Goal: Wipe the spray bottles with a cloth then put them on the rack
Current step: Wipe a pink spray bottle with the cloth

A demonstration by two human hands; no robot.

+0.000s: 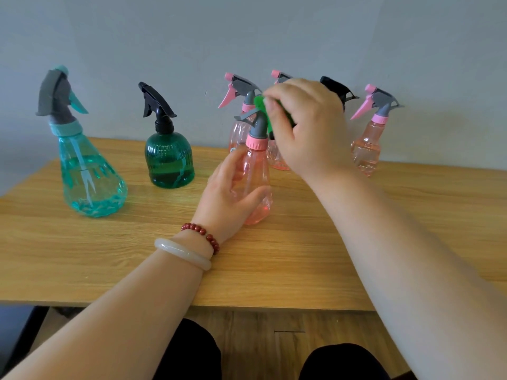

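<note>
A pink spray bottle (256, 163) with a grey trigger head stands upright near the middle of the wooden table (274, 259). My left hand (227, 198) grips its body, thumb on the right side. My right hand (304, 127) holds a green cloth (260, 105) pressed against the bottle's grey spray head. Most of the cloth is hidden under my fingers.
A large teal bottle (90, 176) and a dark green bottle (170, 160) stand at the left. Behind my hands, along the wall, are two pink bottles (238, 133), a black-headed one (336, 89) and another pink bottle (367, 149) at right. No rack is in view.
</note>
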